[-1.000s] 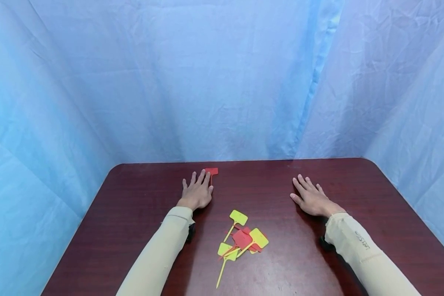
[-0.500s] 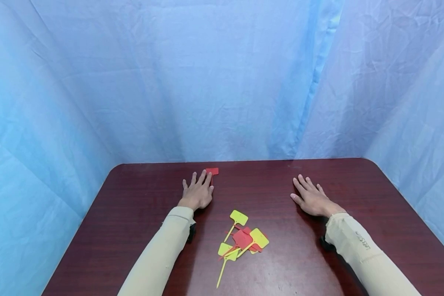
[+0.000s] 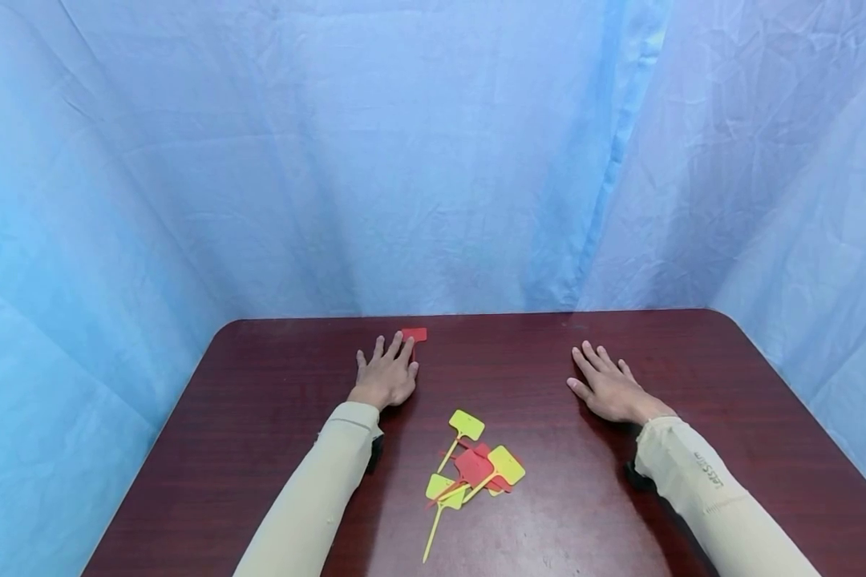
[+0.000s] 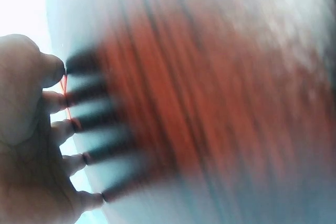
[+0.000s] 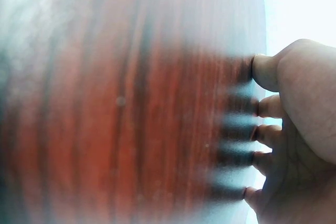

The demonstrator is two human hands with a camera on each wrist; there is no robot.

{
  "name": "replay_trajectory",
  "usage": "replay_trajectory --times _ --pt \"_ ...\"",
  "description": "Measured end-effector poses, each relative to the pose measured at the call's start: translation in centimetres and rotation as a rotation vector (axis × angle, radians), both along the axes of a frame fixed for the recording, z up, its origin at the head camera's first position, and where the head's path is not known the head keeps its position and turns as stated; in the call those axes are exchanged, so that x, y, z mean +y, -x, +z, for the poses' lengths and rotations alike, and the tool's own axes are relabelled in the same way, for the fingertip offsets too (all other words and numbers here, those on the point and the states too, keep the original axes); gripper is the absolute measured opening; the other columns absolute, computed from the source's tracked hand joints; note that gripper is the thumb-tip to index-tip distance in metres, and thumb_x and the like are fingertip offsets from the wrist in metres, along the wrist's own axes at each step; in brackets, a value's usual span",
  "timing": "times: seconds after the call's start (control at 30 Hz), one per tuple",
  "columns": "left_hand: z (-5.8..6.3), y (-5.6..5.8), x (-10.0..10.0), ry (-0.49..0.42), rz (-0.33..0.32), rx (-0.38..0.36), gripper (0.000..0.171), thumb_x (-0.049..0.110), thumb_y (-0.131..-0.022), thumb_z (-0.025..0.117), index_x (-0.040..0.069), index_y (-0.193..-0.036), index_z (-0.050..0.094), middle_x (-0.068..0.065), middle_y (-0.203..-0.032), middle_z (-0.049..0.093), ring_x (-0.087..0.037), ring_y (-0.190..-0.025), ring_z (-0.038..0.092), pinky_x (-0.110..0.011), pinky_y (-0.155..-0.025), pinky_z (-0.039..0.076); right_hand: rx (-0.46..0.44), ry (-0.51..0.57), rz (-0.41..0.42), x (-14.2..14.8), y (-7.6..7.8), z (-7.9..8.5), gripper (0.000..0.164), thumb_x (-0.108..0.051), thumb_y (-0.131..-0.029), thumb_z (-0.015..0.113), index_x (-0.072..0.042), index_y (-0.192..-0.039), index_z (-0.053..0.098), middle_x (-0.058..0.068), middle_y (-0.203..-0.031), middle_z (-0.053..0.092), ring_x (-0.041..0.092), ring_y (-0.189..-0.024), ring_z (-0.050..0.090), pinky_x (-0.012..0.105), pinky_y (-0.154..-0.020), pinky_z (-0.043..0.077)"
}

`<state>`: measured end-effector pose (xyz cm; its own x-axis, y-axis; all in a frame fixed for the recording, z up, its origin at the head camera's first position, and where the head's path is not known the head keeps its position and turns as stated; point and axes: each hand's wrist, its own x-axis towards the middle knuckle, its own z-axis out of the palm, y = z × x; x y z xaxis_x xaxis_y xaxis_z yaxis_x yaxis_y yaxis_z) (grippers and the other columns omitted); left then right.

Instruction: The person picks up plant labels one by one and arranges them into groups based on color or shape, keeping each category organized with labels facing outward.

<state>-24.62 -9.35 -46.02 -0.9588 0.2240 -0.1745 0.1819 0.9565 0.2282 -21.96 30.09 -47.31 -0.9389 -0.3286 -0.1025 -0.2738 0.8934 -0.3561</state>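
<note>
In the head view my left hand (image 3: 385,380) rests palm down with spread fingers near the table's far edge. Its fingers overlap a red tag (image 3: 414,334), a flat rectangular head on a thin stem that is partly hidden by the hand. The left wrist view shows the fingertips (image 4: 93,201) on the table and a thin red stem (image 4: 66,98) by the thumb and first fingers. Over on the right, my right hand (image 3: 609,390) lies with fingers spread and nothing in it. Its fingertips (image 5: 253,195) meet the table in the right wrist view.
Between the forearms lies a loose pile of plastic tags: yellow ones (image 3: 466,425) and red ones (image 3: 472,468), overlapping, stems pointing various ways. The dark red-brown wooden table (image 3: 274,449) has rounded far corners. Blue cloth curtains (image 3: 433,160) hang behind it and at both sides.
</note>
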Motion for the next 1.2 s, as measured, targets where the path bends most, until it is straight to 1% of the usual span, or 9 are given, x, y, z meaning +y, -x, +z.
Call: replay_trajectory --times 0.1,0.23,0.37,0.67,0.97,1.07,1.2 --pt "-0.1 0.1 0.2 0.001 -0.005 0.009 0.056 0.031 -0.112 0.033 0.015 -0.164 0.021 -0.011 -0.169 0.014 -0.038 -0.154 0.008 -0.062 -0.120 0.010 -0.006 -0.009 0.002 0.0 0.0 0.1 0.068 -0.036 -0.110 0.045 0.009 -0.157 0.025 0.035 -0.161 0.013 0.056 -0.147 0.010 0.073 -0.113 0.007" --pt "-0.3 0.1 0.3 0.000 -0.015 0.016 0.056 0.030 -0.112 0.032 0.013 -0.164 0.020 -0.013 -0.169 0.013 -0.038 -0.155 0.008 -0.057 -0.122 0.011 0.002 0.005 0.001 0.2 -0.1 0.0 0.067 -0.034 -0.110 0.045 0.010 -0.156 0.026 0.036 -0.161 0.013 0.057 -0.147 0.010 0.074 -0.113 0.007" --pt "-0.3 0.3 0.4 -0.004 -0.015 0.011 0.056 0.030 -0.112 0.031 0.012 -0.164 0.020 -0.014 -0.169 0.013 -0.037 -0.155 0.008 -0.055 -0.123 0.012 0.001 0.018 -0.001 0.3 -0.1 -0.1 0.066 -0.030 -0.109 0.047 0.010 -0.156 0.025 0.036 -0.161 0.012 0.057 -0.147 0.009 0.074 -0.113 0.006" --pt "-0.4 0.3 0.6 -0.003 -0.015 0.014 0.056 0.031 -0.112 0.032 0.012 -0.164 0.020 -0.012 -0.169 0.013 -0.037 -0.155 0.008 -0.055 -0.123 0.013 -0.023 -0.008 0.001 0.4 0.0 0.0 0.068 -0.035 -0.109 0.045 0.009 -0.157 0.024 0.035 -0.161 0.011 0.056 -0.147 0.008 0.074 -0.113 0.006" --pt "-0.4 0.1 0.7 -0.018 -0.009 0.012 0.056 0.031 -0.112 0.032 0.013 -0.164 0.020 -0.012 -0.169 0.013 -0.037 -0.155 0.009 -0.055 -0.123 0.013 -0.009 -0.004 -0.009 0.4 -0.1 0.3 0.068 -0.032 -0.108 0.049 0.010 -0.156 0.026 0.036 -0.161 0.013 0.057 -0.146 0.011 0.074 -0.112 0.008" --pt "-0.4 0.1 0.8 -0.014 -0.010 0.007 0.056 0.031 -0.112 0.032 0.014 -0.164 0.020 -0.011 -0.169 0.013 -0.037 -0.155 0.009 -0.055 -0.123 0.013 -0.009 -0.012 -0.015 0.0 -0.5 0.8 0.066 -0.029 -0.108 0.051 0.010 -0.155 0.028 0.036 -0.160 0.015 0.057 -0.146 0.014 0.074 -0.112 0.011" --pt "-0.3 0.2 0.8 -0.005 -0.013 0.005 0.056 0.031 -0.112 0.032 0.014 -0.164 0.020 -0.011 -0.169 0.014 -0.037 -0.155 0.010 -0.055 -0.122 0.014 0.023 -0.041 -0.006 -1.3 -1.2 1.6 0.063 -0.026 -0.106 0.055 0.010 -0.153 0.033 0.035 -0.159 0.023 0.055 -0.145 0.021 0.074 -0.112 0.017"
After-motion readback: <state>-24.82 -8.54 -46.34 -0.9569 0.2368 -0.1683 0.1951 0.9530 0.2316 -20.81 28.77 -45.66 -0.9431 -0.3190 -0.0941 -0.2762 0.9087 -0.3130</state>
